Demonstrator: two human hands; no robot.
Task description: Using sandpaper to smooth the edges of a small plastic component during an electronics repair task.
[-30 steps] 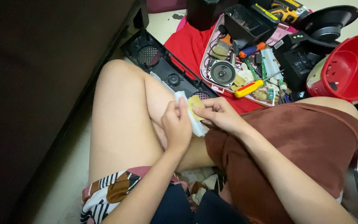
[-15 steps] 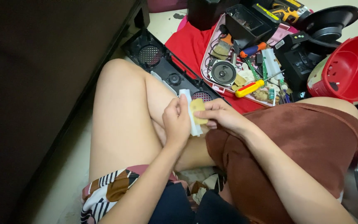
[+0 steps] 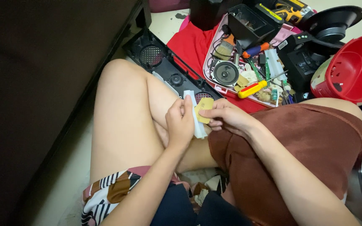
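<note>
Left hand (image 3: 180, 122) is pinched shut around a narrow white plastic strip (image 3: 194, 114), held upright over the lap. Right hand (image 3: 227, 117) has its fingers closed on a small tan circuit board (image 3: 204, 109), pressed right against that strip. Looks like the two pieces are mid-fit or mid-separation, can't tell which. Just past the knees sits a black speaker housing (image 3: 164, 67); beyond it, a pink tray (image 3: 209, 58) with a loose speaker (image 3: 226, 73) and a yellow-handled screwdriver (image 3: 252, 88), untouched.
</note>
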